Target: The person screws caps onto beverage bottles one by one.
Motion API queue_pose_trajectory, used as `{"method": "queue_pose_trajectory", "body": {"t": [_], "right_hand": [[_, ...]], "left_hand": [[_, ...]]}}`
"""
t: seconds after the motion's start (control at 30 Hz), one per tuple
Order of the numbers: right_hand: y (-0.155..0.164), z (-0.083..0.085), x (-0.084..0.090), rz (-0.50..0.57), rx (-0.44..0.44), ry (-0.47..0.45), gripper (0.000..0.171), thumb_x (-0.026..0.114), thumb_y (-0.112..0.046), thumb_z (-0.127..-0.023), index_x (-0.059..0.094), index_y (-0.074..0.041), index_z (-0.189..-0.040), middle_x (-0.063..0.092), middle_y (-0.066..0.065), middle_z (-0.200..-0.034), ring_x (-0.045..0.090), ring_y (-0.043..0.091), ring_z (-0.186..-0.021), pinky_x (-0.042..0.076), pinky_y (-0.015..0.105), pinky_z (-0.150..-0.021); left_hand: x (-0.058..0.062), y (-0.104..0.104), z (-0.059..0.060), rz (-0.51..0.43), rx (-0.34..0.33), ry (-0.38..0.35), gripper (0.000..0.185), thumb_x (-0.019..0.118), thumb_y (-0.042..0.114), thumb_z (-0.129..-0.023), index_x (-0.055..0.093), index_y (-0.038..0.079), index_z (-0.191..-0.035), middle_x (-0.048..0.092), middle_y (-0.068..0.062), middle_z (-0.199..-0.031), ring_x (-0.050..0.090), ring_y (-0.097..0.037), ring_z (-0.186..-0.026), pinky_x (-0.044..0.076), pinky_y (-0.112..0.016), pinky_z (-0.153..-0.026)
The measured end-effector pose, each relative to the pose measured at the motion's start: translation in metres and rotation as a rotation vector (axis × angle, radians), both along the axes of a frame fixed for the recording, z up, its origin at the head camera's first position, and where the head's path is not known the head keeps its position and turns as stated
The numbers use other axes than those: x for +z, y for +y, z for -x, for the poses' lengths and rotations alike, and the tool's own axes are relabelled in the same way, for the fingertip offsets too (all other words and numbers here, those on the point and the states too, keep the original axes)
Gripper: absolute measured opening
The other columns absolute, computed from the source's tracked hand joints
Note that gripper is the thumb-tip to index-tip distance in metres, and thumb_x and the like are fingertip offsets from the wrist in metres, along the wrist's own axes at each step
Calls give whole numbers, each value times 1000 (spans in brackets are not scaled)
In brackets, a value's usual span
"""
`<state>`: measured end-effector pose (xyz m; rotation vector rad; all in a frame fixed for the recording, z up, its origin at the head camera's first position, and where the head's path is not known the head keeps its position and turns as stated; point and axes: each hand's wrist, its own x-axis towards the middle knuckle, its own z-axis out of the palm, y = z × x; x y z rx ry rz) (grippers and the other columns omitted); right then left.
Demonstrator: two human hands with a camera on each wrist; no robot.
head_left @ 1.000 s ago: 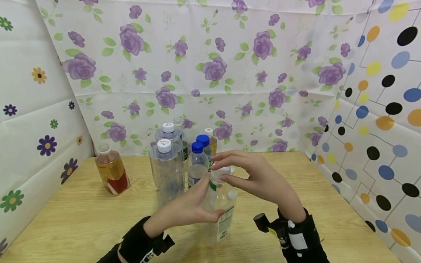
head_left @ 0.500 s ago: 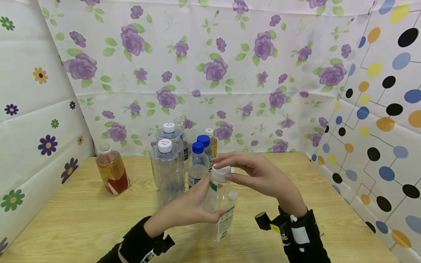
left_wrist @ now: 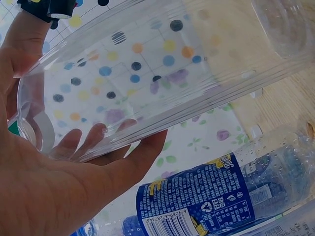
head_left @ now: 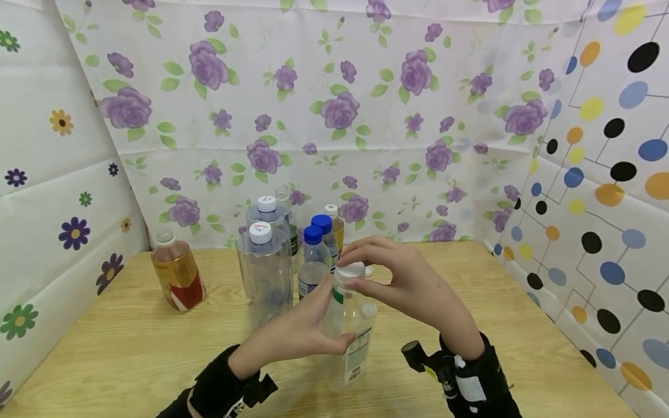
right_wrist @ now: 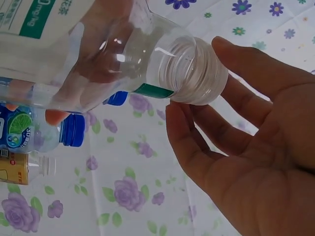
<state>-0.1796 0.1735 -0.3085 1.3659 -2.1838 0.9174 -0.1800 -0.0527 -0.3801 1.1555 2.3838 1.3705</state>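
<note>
A clear plastic bottle [head_left: 349,328] with a white label is held upright just above the table. My left hand [head_left: 313,331] grips its body from the left, fingers behind and thumb in front. The left wrist view shows the bottle [left_wrist: 162,64] lying across my left hand [left_wrist: 74,187]. My right hand [head_left: 360,267] pinches the bottle's pale cap [head_left: 349,271] from above. In the right wrist view the ribbed cap [right_wrist: 192,64] sits between the thumb and a finger of my right hand [right_wrist: 197,76].
A cluster of bottles stands behind: two tall clear ones with white caps [head_left: 261,273], two blue-capped ones [head_left: 313,255]. An amber bottle [head_left: 177,276] stands alone at the left. The wooden table [head_left: 130,348] is walled by patterned cloth on three sides.
My right hand's fingers have closed in and shifted slightly round the cap, the wrist swinging a little. The bottle and my left hand have stayed in place.
</note>
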Motion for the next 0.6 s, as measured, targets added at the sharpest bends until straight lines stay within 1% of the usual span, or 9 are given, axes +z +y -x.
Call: {"method": "queue_pose_trajectory", "body": {"t": [0.07,0.2,0.3,0.47,0.6], "right_hand": [[2,2,0,-6,22,-21,35,77,-4,-90,69,-14,-123,66,2,-127,64,14,-108,55,31,-88],[6,4,1,-11,77,-108,42,74,-2,-92,64,-13,-132,62,3,-135,61,15,-120,54,33,-97],[9,5,3,-6,127,-160,44,71,1,-94,62,-11,-135,59,7,-140,57,20,-129,52,36,-102],[11,7,4,-14,203,-142,43,66,5,-96,61,-8,-136,56,15,-145,52,27,-135,52,37,-103],[12,10,3,-25,243,-123,44,62,8,-97,60,-5,-138,55,17,-146,52,28,-136,52,36,-104]], "left_hand": [[0,0,0,-5,-1,-4,99,76,31,-90,6,37,-160,25,7,-161,38,-14,-142,41,-47,-111],[0,0,0,-12,-2,-15,97,76,30,-90,9,34,-160,31,6,-156,42,-17,-140,42,-46,-109],[0,1,0,-13,-3,-14,96,76,28,-90,11,32,-159,35,5,-153,45,-19,-136,43,-46,-108],[1,0,0,4,11,-15,96,77,28,-89,10,34,-159,37,6,-149,46,-18,-132,43,-46,-106],[0,0,0,11,15,-10,96,77,29,-89,10,36,-158,36,6,-149,46,-19,-132,43,-46,-106]]}}
